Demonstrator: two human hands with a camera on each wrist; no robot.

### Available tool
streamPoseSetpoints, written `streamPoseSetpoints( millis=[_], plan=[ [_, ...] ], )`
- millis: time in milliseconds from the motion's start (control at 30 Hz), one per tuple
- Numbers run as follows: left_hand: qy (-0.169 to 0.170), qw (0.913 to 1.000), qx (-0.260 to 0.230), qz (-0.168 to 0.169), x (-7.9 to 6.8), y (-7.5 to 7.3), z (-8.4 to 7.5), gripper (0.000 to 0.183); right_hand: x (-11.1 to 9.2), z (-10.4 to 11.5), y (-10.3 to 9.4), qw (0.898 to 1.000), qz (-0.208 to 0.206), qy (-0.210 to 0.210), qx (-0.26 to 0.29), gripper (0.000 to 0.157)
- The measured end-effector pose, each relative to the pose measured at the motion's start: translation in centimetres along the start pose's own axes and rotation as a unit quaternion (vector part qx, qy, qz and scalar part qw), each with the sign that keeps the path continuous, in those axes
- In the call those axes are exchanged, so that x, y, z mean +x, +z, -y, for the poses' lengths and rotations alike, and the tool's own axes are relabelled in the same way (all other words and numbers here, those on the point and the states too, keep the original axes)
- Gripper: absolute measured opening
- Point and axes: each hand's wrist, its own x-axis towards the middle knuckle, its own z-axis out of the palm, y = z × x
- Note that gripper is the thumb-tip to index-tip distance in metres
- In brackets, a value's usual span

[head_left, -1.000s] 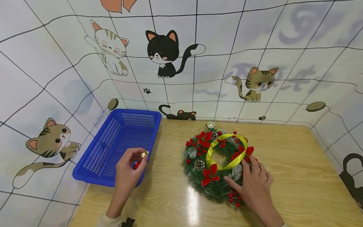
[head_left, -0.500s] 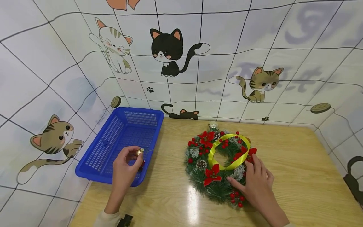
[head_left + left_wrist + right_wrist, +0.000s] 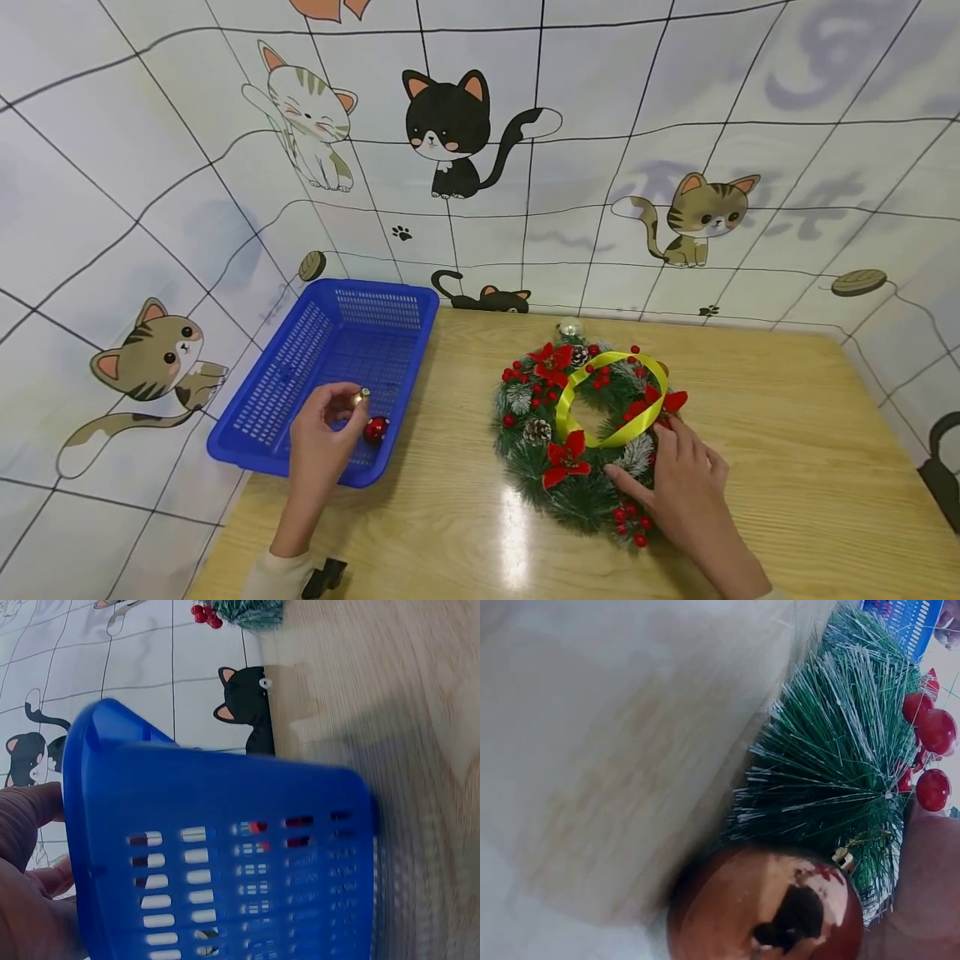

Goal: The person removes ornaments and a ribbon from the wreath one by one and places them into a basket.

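Observation:
My left hand [image 3: 321, 442] is over the near end of the blue plastic basket [image 3: 429, 333], pinching a small gold Christmas bauble [image 3: 360, 397] between thumb and fingers. Just right of that hand, a shiny red bauble [image 3: 377, 430] lies inside the basket by its right wall. The right hand [image 3: 692, 492] rests on the right side of a green Christmas wreath [image 3: 585, 504], fingers spread. Pine cones, red berries and red poinsettias trim the wreath, and a yellow ribbon loop [image 3: 567, 400] lies on top. In the right wrist view a copper bauble [image 3: 772, 915] hangs at its outer edge.
A silver bauble [image 3: 570, 327] sits at the wreath's far edge. Basket and wreath stand on a light wooden table [image 3: 780, 433], with cat-patterned walls behind and to the left. In the left wrist view, the slotted basket wall [image 3: 225, 795] hides the pinching fingers.
My left hand has drawn left with the gold bauble, farther over the basket, and the red bauble now shows fully beside it. The right hand stays on the wreath; the view has shifted slightly.

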Motion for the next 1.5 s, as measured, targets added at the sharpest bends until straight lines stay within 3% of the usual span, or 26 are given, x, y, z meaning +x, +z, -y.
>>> streamPoseSetpoints(
  millis=[233, 533, 867, 1200, 1500],
  plan=[
    [-0.058, 0.9958, 0.069, 0.015, 0.2, -1.0, 0.4, 0.019, -0.5, 0.3, 0.3, 1.0, -0.016, 0.003, -0.005, 0.104],
    [-0.066, 0.9865, 0.141, 0.048, 1.1, -1.8, 1.1, 0.014, -1.1, 1.0, 0.5, 0.999, -0.029, 0.014, -0.027, 0.104],
    [-0.098, 0.9627, 0.212, 0.138, 1.8, -2.5, 2.0, 0.02, -1.5, 1.1, 0.9, 0.998, -0.045, 0.012, -0.035, 0.102],
    [-0.1, 0.9387, 0.279, 0.176, 2.5, -2.2, 2.4, 0.029, -1.6, 1.2, 0.8, 0.998, -0.049, 0.016, -0.043, 0.103],
    [-0.108, 0.9269, 0.289, 0.213, 3.1, -2.0, 2.9, 0.013, -1.6, 1.3, 0.7, 0.998, -0.049, 0.02, -0.043, 0.103]
  ],
)
